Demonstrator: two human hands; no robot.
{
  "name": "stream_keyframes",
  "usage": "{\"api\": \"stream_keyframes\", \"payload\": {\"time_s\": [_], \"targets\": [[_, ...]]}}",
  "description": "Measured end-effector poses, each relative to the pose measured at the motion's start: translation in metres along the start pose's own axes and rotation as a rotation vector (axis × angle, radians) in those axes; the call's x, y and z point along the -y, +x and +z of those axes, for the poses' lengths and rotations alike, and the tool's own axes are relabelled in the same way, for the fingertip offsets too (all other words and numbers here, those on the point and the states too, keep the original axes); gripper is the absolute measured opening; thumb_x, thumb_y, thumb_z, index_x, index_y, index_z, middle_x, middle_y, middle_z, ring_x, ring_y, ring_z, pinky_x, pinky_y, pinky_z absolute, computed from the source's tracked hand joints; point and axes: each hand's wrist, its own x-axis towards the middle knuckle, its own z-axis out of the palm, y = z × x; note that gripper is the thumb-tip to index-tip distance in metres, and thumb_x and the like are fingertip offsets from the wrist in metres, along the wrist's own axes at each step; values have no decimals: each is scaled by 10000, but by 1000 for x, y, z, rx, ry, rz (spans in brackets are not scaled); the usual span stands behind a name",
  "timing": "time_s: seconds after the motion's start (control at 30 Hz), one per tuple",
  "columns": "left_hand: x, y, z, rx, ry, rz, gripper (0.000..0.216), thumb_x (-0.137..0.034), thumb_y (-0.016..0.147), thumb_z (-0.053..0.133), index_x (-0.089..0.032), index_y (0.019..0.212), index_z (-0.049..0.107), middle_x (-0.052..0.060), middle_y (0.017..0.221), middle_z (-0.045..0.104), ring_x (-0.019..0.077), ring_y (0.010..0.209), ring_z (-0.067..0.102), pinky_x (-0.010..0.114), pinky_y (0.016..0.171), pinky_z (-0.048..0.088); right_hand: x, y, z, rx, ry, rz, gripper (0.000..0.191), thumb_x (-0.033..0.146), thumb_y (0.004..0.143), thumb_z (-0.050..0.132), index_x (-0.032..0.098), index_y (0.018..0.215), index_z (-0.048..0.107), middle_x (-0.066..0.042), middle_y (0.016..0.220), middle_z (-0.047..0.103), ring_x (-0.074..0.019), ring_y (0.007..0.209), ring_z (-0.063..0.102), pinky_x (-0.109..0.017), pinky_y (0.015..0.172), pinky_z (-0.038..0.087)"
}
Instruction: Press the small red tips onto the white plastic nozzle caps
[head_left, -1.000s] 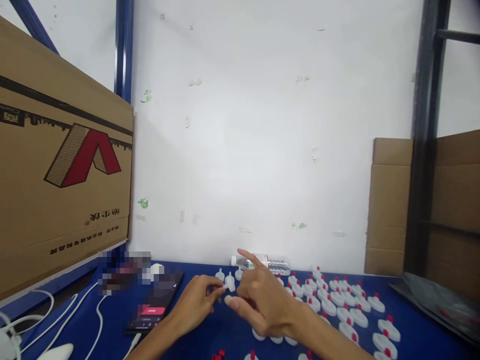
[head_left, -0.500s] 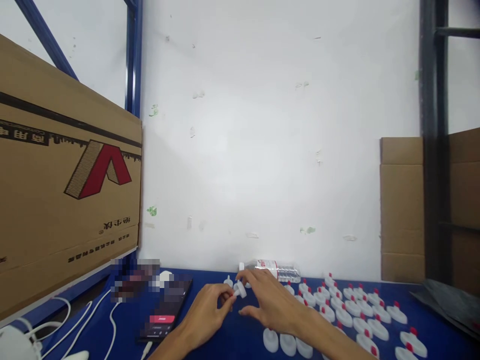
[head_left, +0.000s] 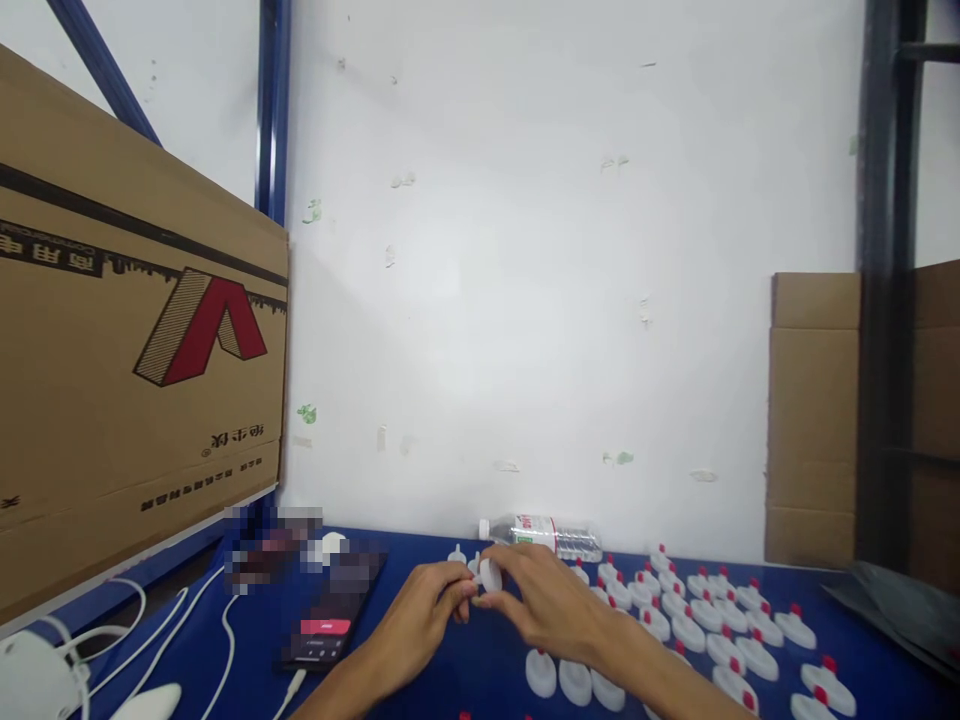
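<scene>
Both of my hands meet around one white plastic nozzle cap (head_left: pixel 491 576) with a round base, held just over the blue table. My right hand (head_left: pixel 536 600) grips its round base between thumb and forefinger. My left hand (head_left: pixel 435 605) is closed in a pinch at the narrow spout end; the fingers hide most of that end. Right behind stands another white nozzle cap (head_left: pixel 457 554) with a bare spout. Several white nozzle caps with red tips (head_left: pixel 706 613) are spread over the table on the right. Near my right wrist lie white caps (head_left: pixel 541 674) whose spouts I cannot see.
A clear plastic bottle (head_left: pixel 574 540) lies along the wall at the back. Left of my hands are a phone (head_left: pixel 337 610) and white cables (head_left: pixel 225 650). A large cardboard box (head_left: pixel 150 330) stands at the left, and a dark plastic bag (head_left: pixel 892 615) lies at the right edge.
My right thumb has closed in, so the right hand now pinches the cap's base. The cap has turned, its round face more toward me. The view has shifted slightly.
</scene>
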Motion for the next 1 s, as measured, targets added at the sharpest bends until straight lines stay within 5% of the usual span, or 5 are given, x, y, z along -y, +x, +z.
{"api": "stream_keyframes", "payload": {"time_s": [0.17, 0.3, 0.47, 0.67, 1.0], "targets": [[-1, -2, 11, 31, -144, -88, 616, -739, 964, 346, -191, 801, 576, 4, 664, 603, 122, 441, 471, 222, 420, 374, -1, 2, -6, 4, 34, -21, 235, 389, 962, 646, 224, 1129, 656, -78, 1130, 711, -262, 1070, 639, -348, 941, 475], [-2, -1, 13, 44, -186, -110, 615, -762, 929, 388, -193, 774, 566, -1, 610, 583, 124, 438, 459, 224, 425, 369, 2, 2, -11, 27, 57, -41, 169, 372, 957, 653, 235, 1054, 668, -39, 1020, 716, -235, 978, 663, -346, 920, 491], [-10, 1, 3, 48, -165, -66, 573, -703, 934, 435, -204, 665, 519, -22, 508, 515, 137, 477, 467, 250, 533, 376, 9, 2, -18, 53, 88, -53, 213, 387, 970, 619, 232, 1104, 678, -65, 1043, 722, -286, 1299, 563, -398, 1102, 413], [-16, 2, -6, 59, -92, -30, 595, -735, 941, 374, -215, 667, 467, -55, 535, 398, 125, 492, 357, 253, 503, 291, 19, 4, -25, 37, 90, -38, 272, 437, 961, 630, 203, 1081, 700, -81, 975, 733, -308, 1357, 533, -417, 1145, 393], [-20, -3, -2, 78, 159, 23, 485, -471, 1025, 355, -190, 667, 522, -34, 603, 456, 140, 579, 425, 256, 575, 295, 7, 8, -15, 73, -243, -281, 275, 366, 943, 679, 147, 1106, 654, -41, 842, 727, -229, 895, 730, -390, 1246, 233]]}}
